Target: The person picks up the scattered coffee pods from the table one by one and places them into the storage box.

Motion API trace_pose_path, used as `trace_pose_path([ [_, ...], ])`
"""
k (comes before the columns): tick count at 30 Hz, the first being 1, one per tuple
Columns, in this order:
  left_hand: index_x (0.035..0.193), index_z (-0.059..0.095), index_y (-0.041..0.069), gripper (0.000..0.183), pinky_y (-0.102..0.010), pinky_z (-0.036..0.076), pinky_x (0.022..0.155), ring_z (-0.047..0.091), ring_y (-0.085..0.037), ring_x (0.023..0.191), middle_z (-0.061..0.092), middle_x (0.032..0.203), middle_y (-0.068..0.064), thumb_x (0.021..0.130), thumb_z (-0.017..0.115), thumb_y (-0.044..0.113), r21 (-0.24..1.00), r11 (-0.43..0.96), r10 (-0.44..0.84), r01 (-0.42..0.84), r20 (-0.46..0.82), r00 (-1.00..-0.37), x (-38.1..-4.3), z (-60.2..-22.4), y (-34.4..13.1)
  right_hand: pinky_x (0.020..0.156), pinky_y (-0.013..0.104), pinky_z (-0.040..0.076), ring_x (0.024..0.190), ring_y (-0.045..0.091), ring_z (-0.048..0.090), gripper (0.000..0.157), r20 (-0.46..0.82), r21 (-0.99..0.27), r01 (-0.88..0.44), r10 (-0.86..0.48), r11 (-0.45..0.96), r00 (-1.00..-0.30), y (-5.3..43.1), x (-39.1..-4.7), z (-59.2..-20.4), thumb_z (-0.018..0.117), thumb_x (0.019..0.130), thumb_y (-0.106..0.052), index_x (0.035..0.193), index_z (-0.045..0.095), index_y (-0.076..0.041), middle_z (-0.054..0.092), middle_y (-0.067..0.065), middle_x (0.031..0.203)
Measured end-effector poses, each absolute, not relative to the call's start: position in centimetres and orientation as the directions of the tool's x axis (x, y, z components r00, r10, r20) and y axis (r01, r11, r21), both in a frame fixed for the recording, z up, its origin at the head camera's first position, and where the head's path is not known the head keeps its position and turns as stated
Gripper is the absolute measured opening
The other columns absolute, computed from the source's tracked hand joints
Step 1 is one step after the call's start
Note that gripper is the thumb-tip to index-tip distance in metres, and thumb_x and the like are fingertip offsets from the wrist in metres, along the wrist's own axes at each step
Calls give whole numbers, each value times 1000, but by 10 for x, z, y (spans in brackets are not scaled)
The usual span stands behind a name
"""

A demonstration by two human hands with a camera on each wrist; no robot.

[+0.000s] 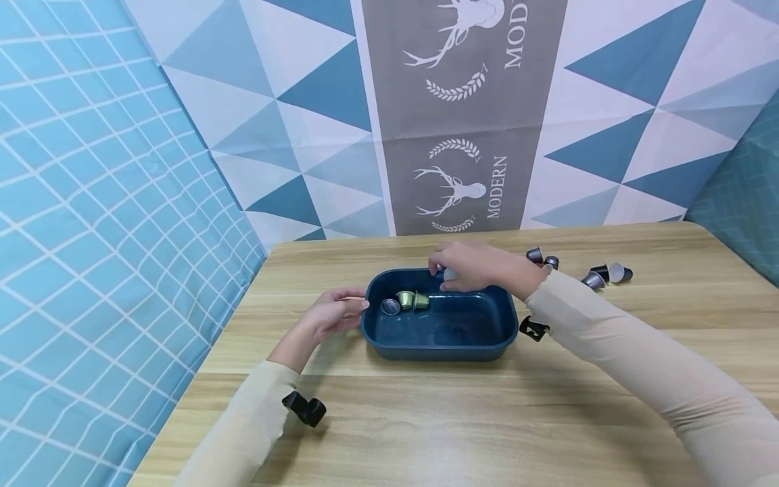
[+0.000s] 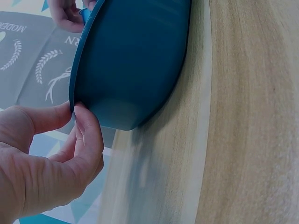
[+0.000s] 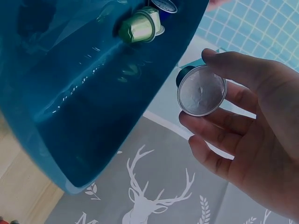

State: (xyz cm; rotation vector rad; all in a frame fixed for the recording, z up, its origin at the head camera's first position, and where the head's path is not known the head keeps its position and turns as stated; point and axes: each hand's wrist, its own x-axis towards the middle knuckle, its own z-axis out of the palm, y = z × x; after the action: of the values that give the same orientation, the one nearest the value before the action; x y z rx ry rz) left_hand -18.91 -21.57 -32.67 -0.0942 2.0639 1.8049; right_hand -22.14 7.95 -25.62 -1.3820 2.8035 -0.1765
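A dark blue plastic basin [image 1: 438, 353] stands on the wooden table. My left hand [image 1: 333, 312] pinches its left rim between thumb and forefinger, as the left wrist view shows. Above the basin's far rim, my right hand [image 1: 473, 265] holds a coffee capsule [image 3: 202, 91] by its edge; its silver foil lid faces the wrist camera, and a bit of dark green body shows behind. Inside, near the left end, lie two green-gold capsules [image 3: 140, 27] and one capsule with a silvery lid [image 1: 390, 307] facing up.
Several loose capsules [image 1: 599, 276] in dark and silver tones lie on the table [image 1: 389, 419] to the right, some partly behind my right forearm. A patterned cloth [image 1: 456, 135] hangs behind the table, and a blue checked cloth [image 1: 109, 223] at the left.
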Motion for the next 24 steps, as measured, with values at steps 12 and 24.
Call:
trace_pose_path([
  [12,136,50,-1,43,-18,55,72,64,-4,82,67,90,6,95,60,7,919,182,146,-350,-378,-914,-191,-327,-211,86,41,54,92,23,63,23,20,-68,-818,-819,571,-574,70,-227,-262,76,84,-18,101,65,-7,69,9,102],
  [24,138,47,-3,45,-17,54,71,63,-4,81,66,90,6,95,60,8,921,179,158,-346,-374,-914,-193,-329,-213,85,40,53,91,22,60,22,-94,-56,-800,-801,597,-591,51,-233,-264,74,86,-19,102,65,-7,68,9,104],
])
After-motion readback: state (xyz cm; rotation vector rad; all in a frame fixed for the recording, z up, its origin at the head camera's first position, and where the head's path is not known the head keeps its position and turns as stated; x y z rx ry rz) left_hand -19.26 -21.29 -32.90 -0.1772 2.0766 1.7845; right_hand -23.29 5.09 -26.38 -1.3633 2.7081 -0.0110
